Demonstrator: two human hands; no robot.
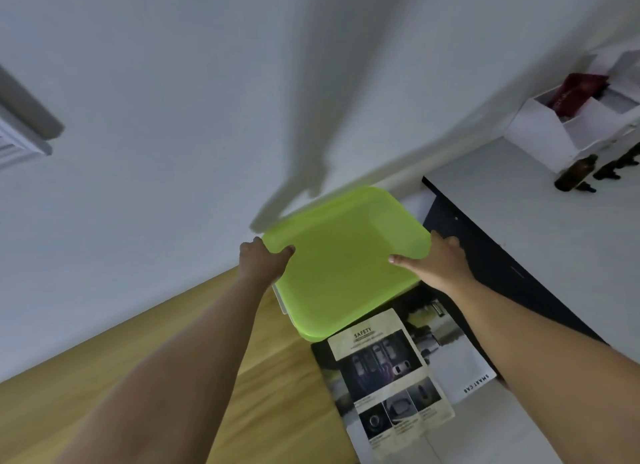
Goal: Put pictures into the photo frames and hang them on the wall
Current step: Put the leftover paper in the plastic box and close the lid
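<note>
A lime-green plastic lid covers a box at the foot of the white wall. My left hand grips the lid's left edge, thumb on top. My right hand holds its right edge, fingers spread over the rim. Just in front of the box lie printed pictures: a page headed "SAFETY" with car photos, on top of a larger dark car poster. No photo frame is visible.
Wooden floor stretches to the left. A white table top with a dark side stands at right, carrying a white organiser with a red packet and brown bottles. A white vent hangs on the wall at left.
</note>
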